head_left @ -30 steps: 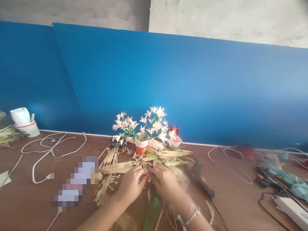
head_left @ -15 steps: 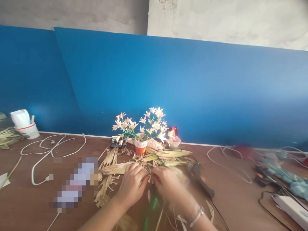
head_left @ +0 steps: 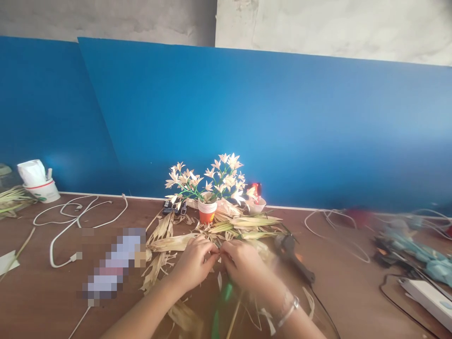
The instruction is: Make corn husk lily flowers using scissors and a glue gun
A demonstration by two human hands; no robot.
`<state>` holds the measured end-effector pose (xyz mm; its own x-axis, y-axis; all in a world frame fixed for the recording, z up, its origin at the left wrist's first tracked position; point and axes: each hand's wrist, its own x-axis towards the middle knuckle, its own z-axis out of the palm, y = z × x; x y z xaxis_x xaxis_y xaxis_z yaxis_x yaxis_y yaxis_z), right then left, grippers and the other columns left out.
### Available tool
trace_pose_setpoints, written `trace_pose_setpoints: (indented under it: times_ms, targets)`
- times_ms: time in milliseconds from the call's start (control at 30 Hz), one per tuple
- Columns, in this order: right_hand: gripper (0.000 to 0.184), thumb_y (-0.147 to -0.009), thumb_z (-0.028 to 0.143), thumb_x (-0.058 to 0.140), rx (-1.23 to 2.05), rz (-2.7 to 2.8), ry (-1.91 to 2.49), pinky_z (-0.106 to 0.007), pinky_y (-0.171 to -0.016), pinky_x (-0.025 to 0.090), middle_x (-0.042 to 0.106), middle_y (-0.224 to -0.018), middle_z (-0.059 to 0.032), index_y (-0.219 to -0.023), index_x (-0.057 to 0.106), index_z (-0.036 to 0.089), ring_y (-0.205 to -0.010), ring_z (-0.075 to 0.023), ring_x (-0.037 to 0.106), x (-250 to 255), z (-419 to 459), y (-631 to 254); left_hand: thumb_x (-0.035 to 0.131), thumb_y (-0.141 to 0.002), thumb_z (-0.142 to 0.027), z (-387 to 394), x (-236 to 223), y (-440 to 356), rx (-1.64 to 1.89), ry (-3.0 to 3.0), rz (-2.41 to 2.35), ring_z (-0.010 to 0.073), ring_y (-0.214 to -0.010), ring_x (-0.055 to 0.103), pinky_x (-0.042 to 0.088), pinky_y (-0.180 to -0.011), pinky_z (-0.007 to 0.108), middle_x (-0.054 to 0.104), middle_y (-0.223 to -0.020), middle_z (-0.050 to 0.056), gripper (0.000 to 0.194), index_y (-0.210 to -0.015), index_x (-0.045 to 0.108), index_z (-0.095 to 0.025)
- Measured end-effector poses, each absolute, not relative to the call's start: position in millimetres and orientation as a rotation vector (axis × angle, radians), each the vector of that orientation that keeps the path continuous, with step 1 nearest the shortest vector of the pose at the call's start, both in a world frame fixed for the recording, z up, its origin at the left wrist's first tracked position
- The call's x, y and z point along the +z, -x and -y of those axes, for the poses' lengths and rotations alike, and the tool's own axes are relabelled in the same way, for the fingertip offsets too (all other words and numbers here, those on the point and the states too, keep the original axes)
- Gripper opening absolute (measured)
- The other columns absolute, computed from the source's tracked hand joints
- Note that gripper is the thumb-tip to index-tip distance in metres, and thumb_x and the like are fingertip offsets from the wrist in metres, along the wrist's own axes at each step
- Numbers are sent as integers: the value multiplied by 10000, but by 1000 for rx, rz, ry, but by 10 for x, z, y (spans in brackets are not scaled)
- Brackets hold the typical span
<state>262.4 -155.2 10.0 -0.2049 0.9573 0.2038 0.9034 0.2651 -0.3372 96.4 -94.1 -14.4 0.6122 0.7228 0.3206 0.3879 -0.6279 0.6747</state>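
Pale, papery husks [head_left: 173, 243] lie around my fingertips on the brown counter [head_left: 346, 292], just in front of the orange and white cup [head_left: 206, 217]. My left hand [head_left: 196, 263] and right hand [head_left: 243, 261] meet over them, low and central. On each, the thumb and forefinger are closed to a pinch, tips almost touching the other hand's. Something thin may sit between them, but it is too small and too hidden by my fingers for me to tell what it is, or which hand grips it. The remaining fingers curl in loosely.

The husks look dry and nearly weightless, I'd judge, stiff along their length but ready to split or crumble at the frayed ends. A light pinch near the broad, whole part should suit them; squeezing a ragged edge would likely tear it. The greener leaves [head_left: 256, 222] beside the cup seem more supple, and perhaps a little slicker.

The pale flowers [head_left: 229, 181] standing in the cup look the most fragile; their green stems seem the safer hold, with the petals left alone. Nearer me, below my hands, lie a blurred green strip [head_left: 216, 320] and a thin straw-coloured stalk [head_left: 235, 315]. A dark tool [head_left: 296, 263] with a cord rests to the right, apart from my fingers.
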Motion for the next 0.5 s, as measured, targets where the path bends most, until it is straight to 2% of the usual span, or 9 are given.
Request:
trace_pose_setpoints:
  times_ms: [167, 333, 433, 500]
  targets:
    - [159, -846, 134, 408, 236, 2132, 1689, -219, -539, 259, 572, -668, 11, -763, 533, 186, -575, -110, 477, 94, 1537, -2607, 607, -771, -225, 899, -132, -939, 772, -2271, -923, 212, -810, 565, 386, -734, 296, 626, -754, 25, 74, -704, 634, -209]
    - [158, -813, 127, 451, 165, 2111, 1855, -226, -525, 274, 607, -658, -6, -753, 586, 182, -579, -118, 515, 119, 1547, -2616, 553, -758, -170, 890, -134, -954, 844, -2238, -990, 219, -800, 574, 394, -757, 318, 650, -742, 38, 126, -682, 650, -201]
    - [168, -787, 124, 522, 238, 2226, 2002, -232, -519, 337, 613, -621, -18, -674, 629, 186, -570, -132, 552, 7, 1663, -2659, 539, -762, -233, 844, -162, -972, 896, -1942, -1080, 218, -764, 596, 423, -717, 310, 675, -750, 47, 141, -708, 659, -180]
    - [114, -817, 175, 577, 321, 2348, 1912, -232, -577, 431, 655, -755, -27, -750, 663, 208, -650, -134, 589, -122, 1776, -2663, 556, -755, -308, 810, -177, -981, 868, -1701, -1110, 212, -722, 604, 432, -670, 296, 684, -735, 47, 183, -730, 665, -163]
